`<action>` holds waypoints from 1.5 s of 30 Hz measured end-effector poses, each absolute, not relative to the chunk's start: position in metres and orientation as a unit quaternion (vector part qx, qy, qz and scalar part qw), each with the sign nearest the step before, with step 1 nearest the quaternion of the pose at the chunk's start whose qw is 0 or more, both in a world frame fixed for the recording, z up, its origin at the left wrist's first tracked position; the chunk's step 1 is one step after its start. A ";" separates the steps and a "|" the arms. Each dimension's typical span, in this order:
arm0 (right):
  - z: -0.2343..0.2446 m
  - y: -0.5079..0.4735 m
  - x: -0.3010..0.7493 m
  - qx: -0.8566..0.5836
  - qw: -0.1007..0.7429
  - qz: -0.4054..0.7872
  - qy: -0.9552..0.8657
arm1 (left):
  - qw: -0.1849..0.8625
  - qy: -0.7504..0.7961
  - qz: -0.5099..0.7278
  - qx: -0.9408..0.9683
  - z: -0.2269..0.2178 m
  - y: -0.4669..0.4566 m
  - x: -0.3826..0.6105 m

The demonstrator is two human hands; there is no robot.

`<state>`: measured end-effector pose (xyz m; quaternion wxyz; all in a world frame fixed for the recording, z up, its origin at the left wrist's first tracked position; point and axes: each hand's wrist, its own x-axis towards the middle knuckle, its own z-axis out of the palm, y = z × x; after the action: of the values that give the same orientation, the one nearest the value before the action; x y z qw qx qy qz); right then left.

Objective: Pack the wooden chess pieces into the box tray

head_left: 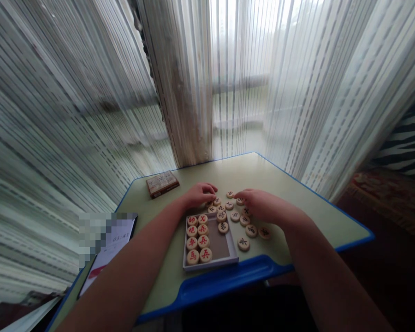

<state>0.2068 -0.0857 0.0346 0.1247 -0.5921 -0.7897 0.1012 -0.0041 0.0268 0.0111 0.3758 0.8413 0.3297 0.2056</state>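
Red 兵 discs (203, 240) sit in the box (210, 266) — long axis pointing away. Beyond it, left hand (198, 193) and right hand (263, 205) cover loose pieces (244, 243) — whether either grips one, I cannot tell.

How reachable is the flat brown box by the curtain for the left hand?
Probably yes. The left hand rests on round wooden game pieces, and only bare green tabletop lies between it and the flat brown box to its left.

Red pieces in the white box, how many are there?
8: four in the left column, four in the right column, at the left of the white box. Others may hide under the left hand or right hand.
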 end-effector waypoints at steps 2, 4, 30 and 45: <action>0.035 -0.086 0.207 -0.593 0.119 0.100 -0.790 | 0.372 0.333 0.204 0.842 0.013 0.026 -0.004; 0.033 -0.091 0.207 -0.593 0.125 0.098 -0.789 | 0.369 0.344 0.195 0.841 0.014 0.025 -0.004; 0.027 -0.108 0.184 -0.600 0.172 0.060 -0.779 | 0.501 0.356 0.227 0.755 0.015 0.016 -0.009; 0.024 -0.116 0.180 -0.567 0.168 0.084 -0.802 | 0.426 0.357 0.224 0.800 0.012 0.018 -0.008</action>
<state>0.1802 -0.1156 0.0236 0.1681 -0.5673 -0.8018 0.0838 -0.0077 0.0176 0.0121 0.4265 0.8003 0.3569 0.2243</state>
